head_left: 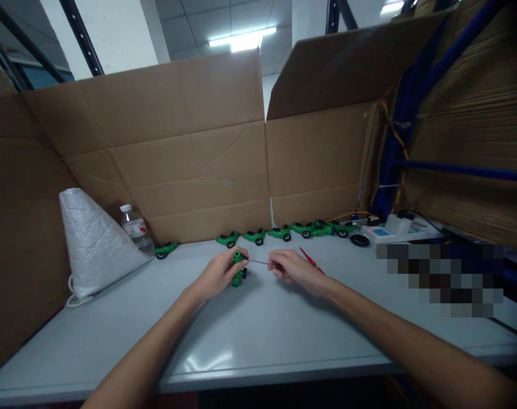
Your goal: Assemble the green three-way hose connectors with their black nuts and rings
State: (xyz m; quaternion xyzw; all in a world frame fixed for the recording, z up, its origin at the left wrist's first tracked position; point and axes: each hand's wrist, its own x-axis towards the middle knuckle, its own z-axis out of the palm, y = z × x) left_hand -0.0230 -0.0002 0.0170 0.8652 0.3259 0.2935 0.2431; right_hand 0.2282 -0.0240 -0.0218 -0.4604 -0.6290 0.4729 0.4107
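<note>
My left hand (218,274) grips a small green toy car (238,268) with black wheels, held upright just above the grey table (249,335). My right hand (291,267) pinches a thin metal rod (258,262) whose tip points at the top of that car. A red-handled tool (311,259) lies on the table just behind my right hand. Several more green toy cars (284,232) stand in a row along the cardboard wall at the back, with one (167,249) apart to the left.
A white bag (92,241) and a water bottle (135,228) stand at the back left. Cardboard walls (185,153) enclose the table on the left and back. A black round object (360,240), a white device (390,230) and cables lie at the back right.
</note>
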